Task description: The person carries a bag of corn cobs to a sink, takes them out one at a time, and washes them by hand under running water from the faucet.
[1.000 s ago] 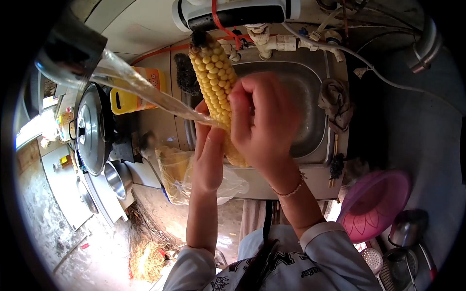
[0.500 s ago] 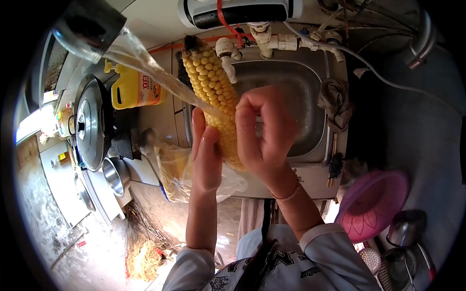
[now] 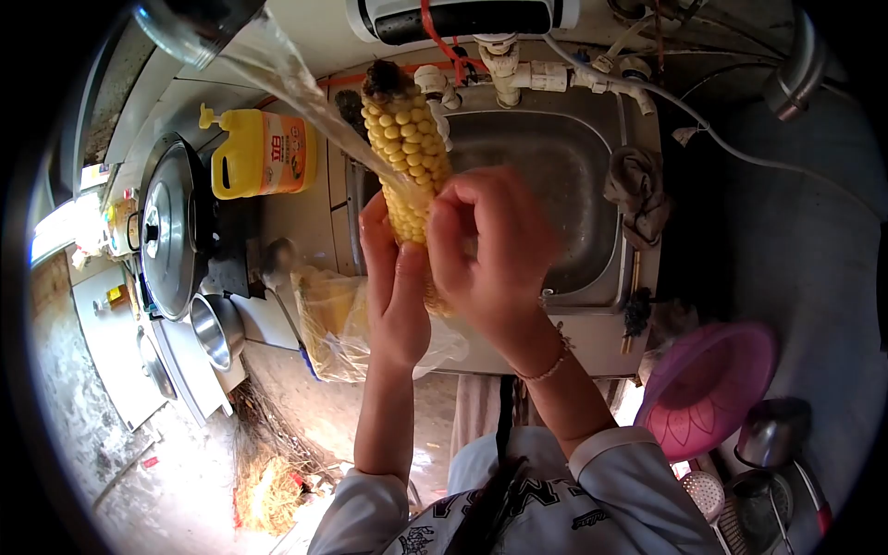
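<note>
A yellow corn cob (image 3: 404, 139) with a dark tip stands slanted over the left part of the metal sink (image 3: 592, 213). My left hand (image 3: 396, 296) is wrapped round its lower part, fingers on the left side and thumb in front. My right hand (image 3: 495, 245) is closed in a pinch against the cob's right side; what its fingertips hold, if anything, is hidden. Water (image 3: 319, 116) from the tap (image 3: 199, 28) at the upper left runs onto the kernels by my fingers.
A yellow detergent bottle (image 3: 264, 153) and a lidded pan (image 3: 171, 231) stand at the left. A plastic bag (image 3: 324, 324) lies beside my left wrist. A brown cloth (image 3: 638, 194) hangs on the sink's right edge. Below right is a pink basin (image 3: 712, 388).
My right hand was a little off the cob half a second ago and now touches it. The tap and water stream appear further up and to the right in view.
</note>
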The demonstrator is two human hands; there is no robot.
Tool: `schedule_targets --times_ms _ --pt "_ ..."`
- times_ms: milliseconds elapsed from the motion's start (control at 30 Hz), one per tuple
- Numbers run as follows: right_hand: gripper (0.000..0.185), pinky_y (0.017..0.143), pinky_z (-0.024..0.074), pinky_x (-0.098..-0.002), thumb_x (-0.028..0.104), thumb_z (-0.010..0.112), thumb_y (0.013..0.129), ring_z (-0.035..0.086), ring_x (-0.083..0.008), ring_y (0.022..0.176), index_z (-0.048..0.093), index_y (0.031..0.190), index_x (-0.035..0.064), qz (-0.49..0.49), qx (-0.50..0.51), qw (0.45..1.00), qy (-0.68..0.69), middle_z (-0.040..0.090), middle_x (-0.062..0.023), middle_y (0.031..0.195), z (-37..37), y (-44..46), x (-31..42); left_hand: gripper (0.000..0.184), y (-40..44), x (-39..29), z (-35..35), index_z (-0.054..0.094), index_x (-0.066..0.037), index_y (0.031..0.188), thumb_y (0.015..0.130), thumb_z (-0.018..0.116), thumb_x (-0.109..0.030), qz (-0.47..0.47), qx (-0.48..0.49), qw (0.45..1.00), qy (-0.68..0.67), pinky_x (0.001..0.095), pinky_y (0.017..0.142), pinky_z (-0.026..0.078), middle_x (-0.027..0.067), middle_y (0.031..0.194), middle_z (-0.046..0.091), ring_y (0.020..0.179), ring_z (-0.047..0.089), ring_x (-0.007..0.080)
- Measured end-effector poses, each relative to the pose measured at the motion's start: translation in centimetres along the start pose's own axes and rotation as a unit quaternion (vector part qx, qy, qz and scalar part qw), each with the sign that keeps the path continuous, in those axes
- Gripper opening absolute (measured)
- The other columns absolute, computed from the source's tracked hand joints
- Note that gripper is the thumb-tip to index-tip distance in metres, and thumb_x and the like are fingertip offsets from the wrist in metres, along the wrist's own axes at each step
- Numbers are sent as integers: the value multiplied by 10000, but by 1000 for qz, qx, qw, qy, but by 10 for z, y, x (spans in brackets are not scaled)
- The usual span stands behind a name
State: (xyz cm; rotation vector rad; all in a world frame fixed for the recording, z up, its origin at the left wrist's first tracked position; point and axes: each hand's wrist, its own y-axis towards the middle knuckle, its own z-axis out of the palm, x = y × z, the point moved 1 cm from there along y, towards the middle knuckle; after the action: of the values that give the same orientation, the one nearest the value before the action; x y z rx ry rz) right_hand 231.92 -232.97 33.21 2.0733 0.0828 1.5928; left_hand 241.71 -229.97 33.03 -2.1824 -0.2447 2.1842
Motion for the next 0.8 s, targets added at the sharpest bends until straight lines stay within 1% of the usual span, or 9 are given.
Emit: schedule_targets --times_ms 67,167,233,367,467,567,633,733,800 --pt "121 502 423 -313 -5 584 715 514 -234 571 503 795 35 9 8 1000 -1 515 -94 722 0 -2 -1 476 0 0 0 234 -6 1306 864 358 -132 9 14 1000 -6 300 960 282 126 1227 382 1112 382 184" --pt "106 498 414 -308 -6 564 737 500 -241 561 487 801 30 31 -9 998 62 503 -103 731 0 -6 -6 477 -2 2 -1 241 -10 1308 864 356 -142 -7 9 999 -41 298 953 286 120 1219 385 1104 383 180" --pt "100 503 422 -277 16 581 755 515 -207 565 515 830 25 40 -21 995 91 520 -94 755 2 -7 -12 463 -2 8 -8 188 -39 1351 913 281 -154 -36 9 999 -23 319 986 299 134 1306 337 1186 374 208" --pt "128 500 439 -244 31 608 757 549 -159 595 551 872 21 33 -16 992 119 551 -83 791 -1 -2 -10 473 -2 5 -9 174 -43 1358 910 277 -153 -25 13 999 -36 326 998 285 130 1315 330 1202 357 212" --pt "160 495 453 -216 43 649 733 568 -119 595 582 877 21 3 -5 997 78 574 -73 805 -4 0 -10 488 -3 5 -8 162 -45 1363 903 289 -149 -19 23 999 -34 337 1011 269 131 1320 328 1210 346 216" --pt "150 484 461 -220 43 670 713 575 -121 567 590 839 22 20 20 992 121 582 -63 786 -6 5 -18 493 -2 4 -9 173 -31 1351 886 299 -137 -22 23 999 -44 340 1009 261 129 1315 331 1203 348 211" --pt "139 484 463 -219 39 675 696 573 -127 536 588 802 19 21 63 982 177 582 -56 758 -7 11 -28 492 0 5 -10 189 -16 1333 867 307 -120 12 33 999 -12 329 996 260 136 1303 337 1191 349 202" --pt "140 482 417 -211 -19 666 661 523 -79 531 580 766 17 -15 110 988 107 580 -41 694 -13 18 -19 477 -1 6 -8 224 1 1303 847 325 -93 60 10 998 34 304 962 270 137 1220 376 1107 380 200" --pt "134 478 417 -212 -27 645 656 529 -85 532 558 745 22 -42 128 989 60 564 -41 678 -15 22 -18 470 -1 6 -8 226 2 1301 849 319 -85 67 8 995 74 302 962 269 135 1221 375 1107 379 199"
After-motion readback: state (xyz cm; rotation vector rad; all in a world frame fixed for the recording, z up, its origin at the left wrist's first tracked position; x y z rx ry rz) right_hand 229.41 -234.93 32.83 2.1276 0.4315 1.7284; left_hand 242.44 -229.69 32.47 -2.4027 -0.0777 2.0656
